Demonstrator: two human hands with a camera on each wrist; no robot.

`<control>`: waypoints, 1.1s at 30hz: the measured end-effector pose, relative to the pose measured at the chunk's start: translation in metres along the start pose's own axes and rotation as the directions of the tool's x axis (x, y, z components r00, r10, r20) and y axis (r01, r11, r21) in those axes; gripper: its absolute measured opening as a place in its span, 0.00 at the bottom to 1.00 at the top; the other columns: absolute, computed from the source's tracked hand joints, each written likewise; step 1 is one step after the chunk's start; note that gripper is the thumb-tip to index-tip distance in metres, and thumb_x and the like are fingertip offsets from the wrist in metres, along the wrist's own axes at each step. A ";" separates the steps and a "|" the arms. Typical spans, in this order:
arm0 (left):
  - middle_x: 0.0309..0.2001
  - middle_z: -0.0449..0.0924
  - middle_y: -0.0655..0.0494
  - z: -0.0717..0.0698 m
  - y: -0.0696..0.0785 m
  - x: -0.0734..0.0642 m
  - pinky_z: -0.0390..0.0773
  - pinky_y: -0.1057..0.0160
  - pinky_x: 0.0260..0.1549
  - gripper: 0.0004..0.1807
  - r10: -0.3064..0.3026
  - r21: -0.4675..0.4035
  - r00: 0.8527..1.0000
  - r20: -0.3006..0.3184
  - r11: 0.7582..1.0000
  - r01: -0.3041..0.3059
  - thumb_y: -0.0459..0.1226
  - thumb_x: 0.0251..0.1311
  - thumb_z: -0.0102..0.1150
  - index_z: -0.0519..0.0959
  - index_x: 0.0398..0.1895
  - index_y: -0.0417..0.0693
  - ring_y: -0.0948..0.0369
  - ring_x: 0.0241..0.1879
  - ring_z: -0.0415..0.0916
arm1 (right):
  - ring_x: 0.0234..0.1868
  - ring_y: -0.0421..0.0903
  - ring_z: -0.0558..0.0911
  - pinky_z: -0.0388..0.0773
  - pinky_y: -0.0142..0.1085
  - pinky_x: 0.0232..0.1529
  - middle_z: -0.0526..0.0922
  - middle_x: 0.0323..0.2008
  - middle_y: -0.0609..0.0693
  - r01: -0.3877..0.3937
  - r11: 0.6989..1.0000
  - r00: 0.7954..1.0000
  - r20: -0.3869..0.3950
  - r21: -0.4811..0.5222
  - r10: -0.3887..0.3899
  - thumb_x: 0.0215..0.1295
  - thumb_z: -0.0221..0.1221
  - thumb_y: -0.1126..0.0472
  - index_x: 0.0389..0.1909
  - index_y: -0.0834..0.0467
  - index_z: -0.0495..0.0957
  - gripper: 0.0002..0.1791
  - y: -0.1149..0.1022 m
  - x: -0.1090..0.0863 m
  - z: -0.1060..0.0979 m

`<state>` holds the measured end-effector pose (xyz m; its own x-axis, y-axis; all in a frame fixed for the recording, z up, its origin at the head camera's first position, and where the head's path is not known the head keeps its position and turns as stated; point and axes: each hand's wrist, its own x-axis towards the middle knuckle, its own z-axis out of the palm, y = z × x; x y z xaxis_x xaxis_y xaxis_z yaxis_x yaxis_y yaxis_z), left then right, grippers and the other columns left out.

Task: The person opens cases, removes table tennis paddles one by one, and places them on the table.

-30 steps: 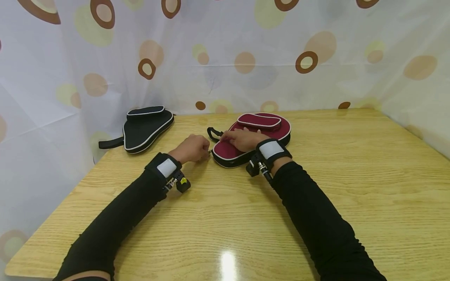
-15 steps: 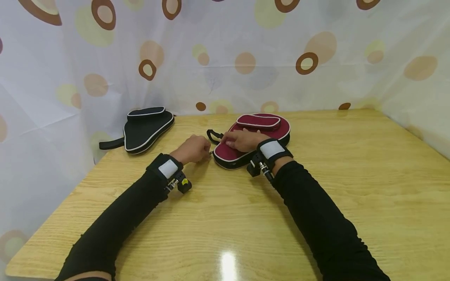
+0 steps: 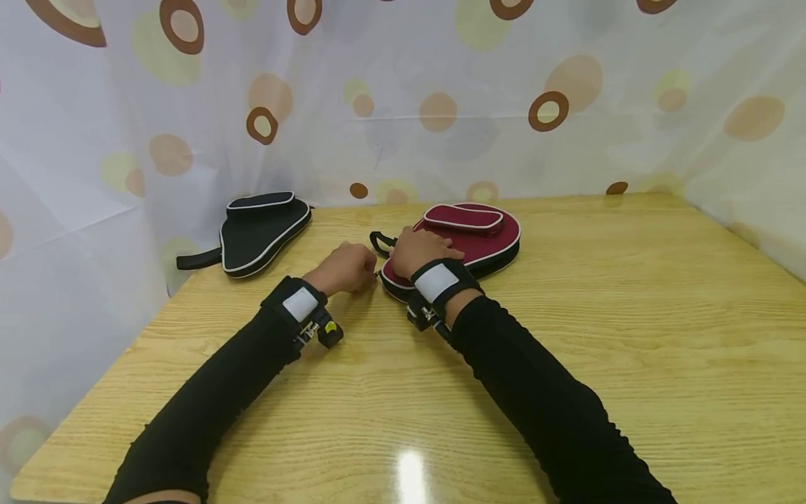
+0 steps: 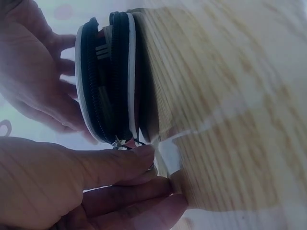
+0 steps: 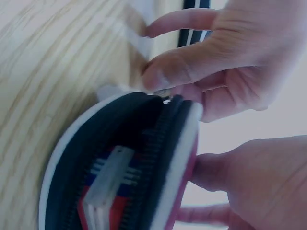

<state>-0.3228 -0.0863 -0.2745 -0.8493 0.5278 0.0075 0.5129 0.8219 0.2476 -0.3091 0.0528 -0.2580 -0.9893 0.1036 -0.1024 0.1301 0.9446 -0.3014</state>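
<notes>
A red paddle-shaped zip case (image 3: 485,243) with white piping and a black side lies on the table. My left hand (image 3: 348,268) pinches the zipper pull (image 4: 120,143) at the case's narrow end. Resting on the case's top, my right hand (image 3: 420,250) has its fingers extended; they show along the upper face in the left wrist view. The zipper stands undone along the side seen in both wrist views. Through the gap in the right wrist view, a paddle handle (image 5: 108,187) shows, pale with red and blue. The rest of the contents is hidden.
A black case (image 3: 261,238) of similar shape, with white piping and a strap (image 3: 199,259), lies at the table's back left. A small black strap loop (image 3: 380,243) sticks out beside the red case. A patterned curtain (image 3: 403,140) hangs behind the wooden table (image 3: 390,392).
My right hand has shifted left along the red case toward its narrow end, near my left hand. The left hand stays at the zipper pull. The black case has not moved.
</notes>
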 end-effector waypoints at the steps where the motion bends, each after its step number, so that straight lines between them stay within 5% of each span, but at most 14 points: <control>1: 0.22 0.74 0.55 0.000 0.000 0.000 0.67 0.67 0.24 0.08 0.000 0.001 1.000 -0.001 1.000 0.000 0.31 0.65 0.64 0.82 0.27 0.37 0.60 0.24 0.70 | 0.73 0.74 0.56 0.55 0.72 0.64 0.61 0.73 0.70 -0.030 1.000 1.000 -0.005 -0.004 0.030 0.78 0.47 0.53 0.77 0.55 0.60 0.30 -0.002 0.000 0.001; 5: 0.21 0.74 0.55 -0.001 0.002 -0.002 0.67 0.66 0.25 0.08 0.005 -0.007 1.000 -0.006 1.000 -0.005 0.31 0.65 0.64 0.81 0.27 0.37 0.60 0.23 0.70 | 0.74 0.75 0.52 0.57 0.72 0.64 0.57 0.74 0.71 -0.089 0.996 0.996 0.017 -0.021 0.090 0.78 0.47 0.52 0.76 0.56 0.62 0.29 -0.006 0.003 0.002; 15: 0.20 0.72 0.56 -0.001 0.003 0.000 0.66 0.66 0.26 0.09 0.051 0.013 0.998 -0.030 0.999 -0.051 0.30 0.62 0.65 0.80 0.24 0.37 0.60 0.23 0.69 | 0.75 0.76 0.46 0.54 0.73 0.64 0.52 0.78 0.63 -0.087 0.996 0.994 0.071 -0.010 0.087 0.78 0.46 0.53 0.78 0.52 0.59 0.30 -0.003 0.006 -0.001; 25: 0.21 0.73 0.55 -0.001 0.005 0.001 0.67 0.53 0.51 0.09 0.048 0.050 0.999 -0.018 0.998 -0.047 0.31 0.62 0.66 0.81 0.25 0.36 0.56 0.26 0.70 | 0.75 0.76 0.45 0.51 0.74 0.64 0.52 0.76 0.68 -0.042 0.999 0.997 0.066 -0.003 0.043 0.77 0.49 0.55 0.77 0.56 0.61 0.30 0.000 0.004 -0.002; 33: 0.21 0.73 0.56 0.001 0.007 0.005 0.69 0.61 0.35 0.10 0.047 0.082 0.999 -0.008 0.996 -0.046 0.31 0.63 0.65 0.81 0.23 0.39 0.58 0.25 0.70 | 0.76 0.73 0.45 0.52 0.74 0.64 0.53 0.77 0.66 0.013 1.000 0.997 0.083 -0.023 -0.011 0.75 0.53 0.55 0.69 0.60 0.71 0.26 0.005 0.000 -0.006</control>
<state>-0.3232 -0.0778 -0.2734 -0.8254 0.5640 0.0266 0.5599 0.8116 0.1664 -0.3091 0.0596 -0.2537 -0.9819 0.0667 -0.1771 0.1153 0.9529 -0.2805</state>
